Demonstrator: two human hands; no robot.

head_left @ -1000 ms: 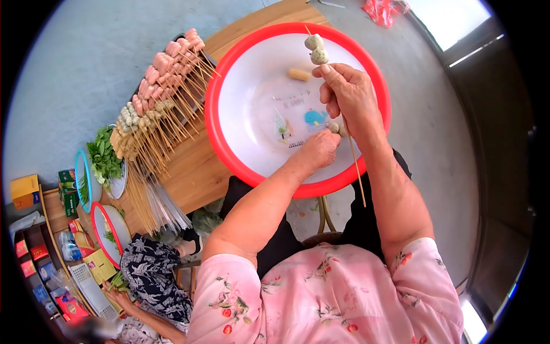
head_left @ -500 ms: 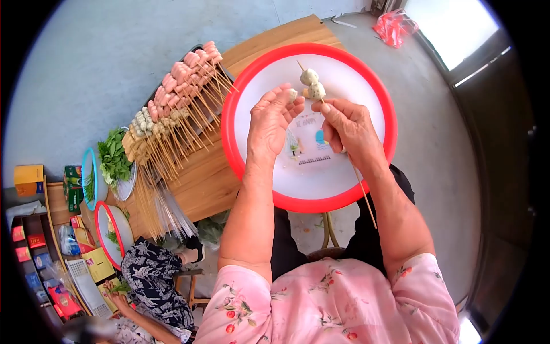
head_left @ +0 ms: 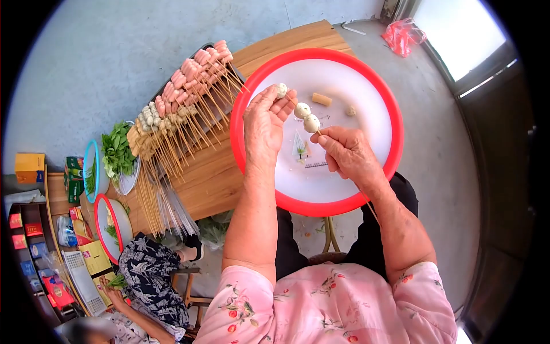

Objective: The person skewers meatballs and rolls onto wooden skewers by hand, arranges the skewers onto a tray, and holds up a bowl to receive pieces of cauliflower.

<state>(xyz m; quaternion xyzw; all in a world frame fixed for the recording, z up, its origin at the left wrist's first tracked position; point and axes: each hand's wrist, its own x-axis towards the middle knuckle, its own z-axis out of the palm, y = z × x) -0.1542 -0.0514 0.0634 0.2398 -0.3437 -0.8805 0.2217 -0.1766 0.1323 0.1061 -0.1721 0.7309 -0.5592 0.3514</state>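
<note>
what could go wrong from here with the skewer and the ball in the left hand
The left hand might get pricked: the bare end of the skewer, held in the right hand, points close to its fingers.
The loose ball could slip, since it sits high at those fingers, and may drop into or beside the basin.

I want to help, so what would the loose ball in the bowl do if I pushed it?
The ball would probably roll, since it looks round and lies loose. The bowl should likely keep it in, with its raised rim all around. It may keep its shape, as two balls look whole on the stick.
</note>
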